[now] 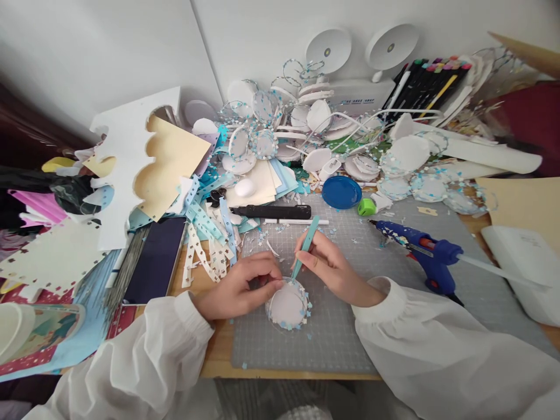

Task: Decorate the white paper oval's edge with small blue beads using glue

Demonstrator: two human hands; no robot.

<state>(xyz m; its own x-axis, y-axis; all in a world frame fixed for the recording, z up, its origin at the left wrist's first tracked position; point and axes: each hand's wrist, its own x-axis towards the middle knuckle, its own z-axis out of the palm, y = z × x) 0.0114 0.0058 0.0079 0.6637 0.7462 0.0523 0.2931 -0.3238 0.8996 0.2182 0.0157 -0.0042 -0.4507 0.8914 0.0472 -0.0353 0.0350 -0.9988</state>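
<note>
A white paper disc [287, 305] edged with small blue and white bits lies on the grey cutting mat [350, 326]. My left hand [238, 287] pinches the disc's upper left rim, fingers closed. In my right hand [329, 267], fingers closed, are teal tweezers [306, 245] whose tips touch the disc's top edge. Both arms wear white sleeves.
A blue glue gun [420, 248] lies on the mat to the right. Behind the hands lie a black knife [271, 212], a white pen [296, 221], a blue lid [342, 192] and a green sharpener [366, 206]. Several finished discs [402, 154], paper strips [205, 233] and card scraps crowd the back and left.
</note>
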